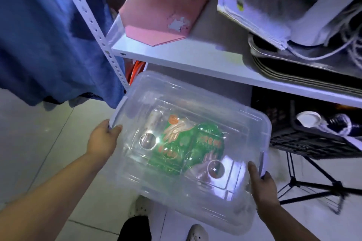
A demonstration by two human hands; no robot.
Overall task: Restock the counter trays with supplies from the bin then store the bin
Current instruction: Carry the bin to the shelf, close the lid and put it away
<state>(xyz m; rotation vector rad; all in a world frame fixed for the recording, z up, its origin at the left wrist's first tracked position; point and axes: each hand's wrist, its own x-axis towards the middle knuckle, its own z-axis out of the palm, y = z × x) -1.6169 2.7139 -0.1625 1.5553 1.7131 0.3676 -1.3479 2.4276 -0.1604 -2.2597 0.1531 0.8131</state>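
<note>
Two hands, one bin. Bin [176, 92]: clear, lidded, held off the floor at centre, green packs [188, 143] inside. Left hand [101, 141], at the bin's 9 o'clock end: fingers curled round the handle. Right hand [262, 186], 4 o'clock end: thumb on the lid, fingers wrapped round the opposite handle. Shelf [176, 58] at 12 o'clock; crate [303, 137] at 3 o'clock. Step, as judged: storing the bin. Next move likely calls for keeping it level and sliding it under the shelf, between post [109, 58] and crate, striking neither.
</note>
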